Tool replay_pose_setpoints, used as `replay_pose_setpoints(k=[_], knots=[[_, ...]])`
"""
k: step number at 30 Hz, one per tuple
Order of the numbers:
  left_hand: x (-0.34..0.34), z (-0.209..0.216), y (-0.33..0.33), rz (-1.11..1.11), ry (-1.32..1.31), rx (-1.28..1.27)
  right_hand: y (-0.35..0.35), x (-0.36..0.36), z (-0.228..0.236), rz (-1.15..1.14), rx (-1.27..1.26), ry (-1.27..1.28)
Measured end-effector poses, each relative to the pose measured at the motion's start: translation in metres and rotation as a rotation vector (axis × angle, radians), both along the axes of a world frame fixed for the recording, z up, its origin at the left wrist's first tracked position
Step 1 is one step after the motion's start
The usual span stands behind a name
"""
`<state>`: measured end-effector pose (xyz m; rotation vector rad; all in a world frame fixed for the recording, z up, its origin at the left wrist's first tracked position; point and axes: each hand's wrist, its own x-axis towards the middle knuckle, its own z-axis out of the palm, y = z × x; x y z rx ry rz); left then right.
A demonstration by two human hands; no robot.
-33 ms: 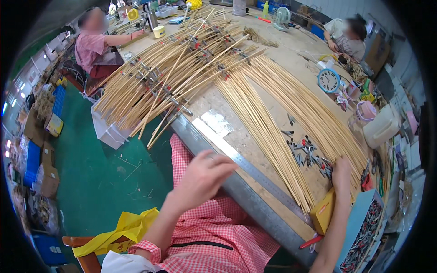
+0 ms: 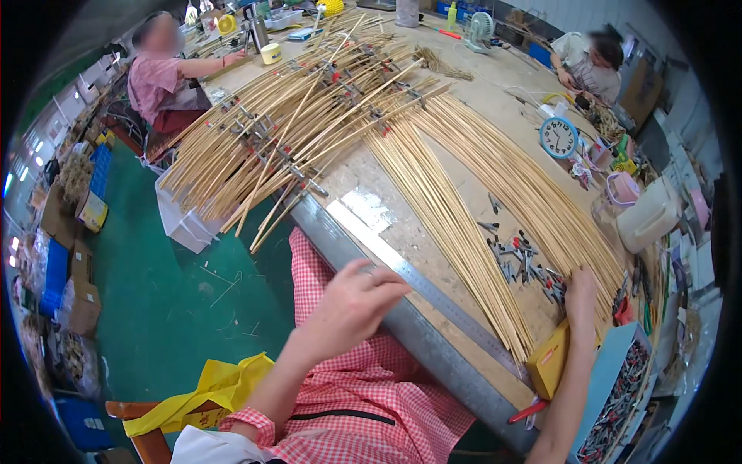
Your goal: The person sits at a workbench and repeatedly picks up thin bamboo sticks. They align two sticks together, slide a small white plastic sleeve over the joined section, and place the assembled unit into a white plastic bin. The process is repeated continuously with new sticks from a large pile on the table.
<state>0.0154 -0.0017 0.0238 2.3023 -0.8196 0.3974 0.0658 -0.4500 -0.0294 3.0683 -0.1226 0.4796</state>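
Note:
My left hand (image 2: 357, 308) hovers over the table's metal front edge (image 2: 433, 329). Its fingers are bent and drawn together, with a ring on one; the underside of the hand is hidden. At the right, my right hand (image 2: 580, 298) reaches down beside a heap of small metal clips (image 2: 524, 263) with black and red tips. Its fingers are curled, and what they hold, if anything, is hidden. Two fanned bundles of thin wooden sticks lie nearby: a narrower bundle (image 2: 452, 236) and a wider bundle (image 2: 533, 201). A steel ruler (image 2: 444, 290) lies along the front edge.
A yellow block (image 2: 549, 362) and a red-handled tool (image 2: 528, 411) are by my right forearm. Beside them sits a light-blue box (image 2: 607, 379) full of clips. Clamped sticks (image 2: 270, 139) pile up at left. A clock (image 2: 558, 137) stands at right. Two people sit across the table.
My left hand has shifted slightly to the right. My right hand stays beside the clips, and the sticks have not moved.

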Motion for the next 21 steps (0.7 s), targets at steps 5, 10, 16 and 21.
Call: replay_pose_setpoints(k=[5,10,16,21], knots=[[-0.007,-0.013,-0.015,-0.086,0.077,-0.031,-0.001,-0.003,0.004,-0.011,0.081,-0.061],[-0.006,-0.015,-0.015,-0.091,0.084,-0.034,-0.014,-0.011,0.008,-0.140,0.065,-0.028],[-0.005,-0.015,-0.016,-0.100,0.082,-0.024,-0.019,-0.013,-0.007,-0.014,-0.022,0.007],[-0.004,-0.018,-0.020,-0.074,0.078,-0.049,-0.024,-0.015,-0.003,0.003,-0.057,0.030]])
